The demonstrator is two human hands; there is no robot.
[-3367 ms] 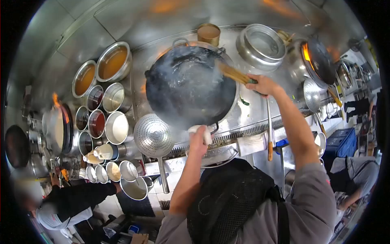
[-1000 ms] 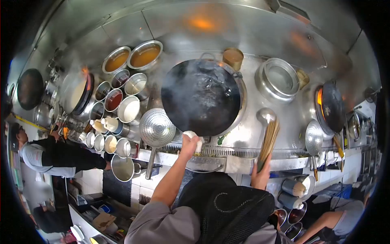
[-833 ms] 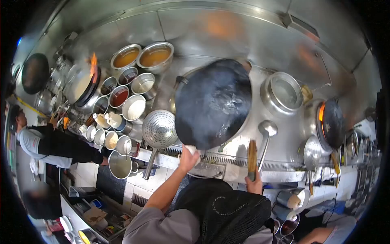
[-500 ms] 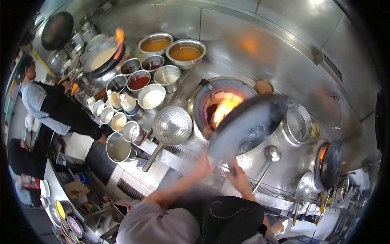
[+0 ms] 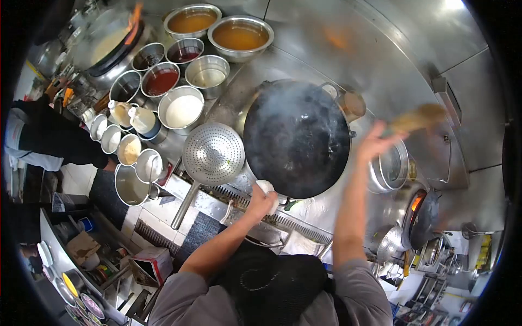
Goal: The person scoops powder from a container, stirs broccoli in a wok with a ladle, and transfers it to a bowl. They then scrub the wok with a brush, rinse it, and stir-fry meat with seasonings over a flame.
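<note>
A black wok (image 5: 296, 138) sits on the burner with steam rising from its dark inside. My left hand (image 5: 261, 204) is closed around a folded white cloth (image 5: 266, 187) at the wok's near rim. Whether the cloth also grips a handle is hidden. Off to the right, my right hand (image 5: 374, 143) is raised and wrapped round a wok brush (image 5: 417, 119), its tan bristles smeared by motion. The brush is apart from the wok. Left of the wok lies a large perforated strainer (image 5: 213, 154), its handle toward me.
Metal pots of sauce and powder, including a white-filled pot (image 5: 184, 111), stand at left. Behind them are two bowls of amber liquid (image 5: 240, 37). A metal pot (image 5: 392, 165) stands at right, near a second lit burner (image 5: 414, 209). Another person (image 5: 54, 133) works at far left.
The wok was tilted up over open flame with both hands at its near side; now it lies level over the burner. My right hand has moved right and up, and holds a brush.
</note>
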